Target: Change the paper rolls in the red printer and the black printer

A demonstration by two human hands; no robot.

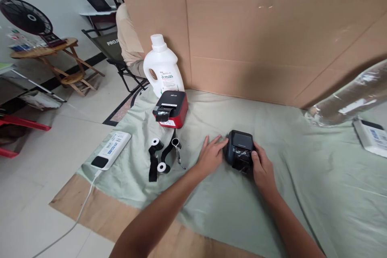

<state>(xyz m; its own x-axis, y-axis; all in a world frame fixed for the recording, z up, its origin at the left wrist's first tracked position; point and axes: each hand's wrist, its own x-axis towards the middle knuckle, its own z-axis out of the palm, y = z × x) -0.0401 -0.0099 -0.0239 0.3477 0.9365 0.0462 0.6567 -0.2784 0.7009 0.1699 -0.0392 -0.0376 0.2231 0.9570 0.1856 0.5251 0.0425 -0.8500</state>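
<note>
A small dark label printer [241, 142] sits on the green cloth, a strip of shiny black film hanging from its front slot. My right hand [265, 172] grips its right side, thumb at the front edge and fingers along the side. On the other side, my left hand [211, 155] has its fingers stretched out, a fingertip at the printer's left edge. Left of that hand lie several small rolls of black ribbon [153, 163], partly unwound. Behind them stands a red and black label printer [171, 109], also with black film at its slot.
A white detergent jug [165, 68] stands behind the red printer, before a cardboard wall [242, 40]. A white device with a cable [111, 151] lies at left, another white device [373, 137] at far right near a clear plastic-wrapped roll [347, 96]. A seated person [128, 36] is partly hidden.
</note>
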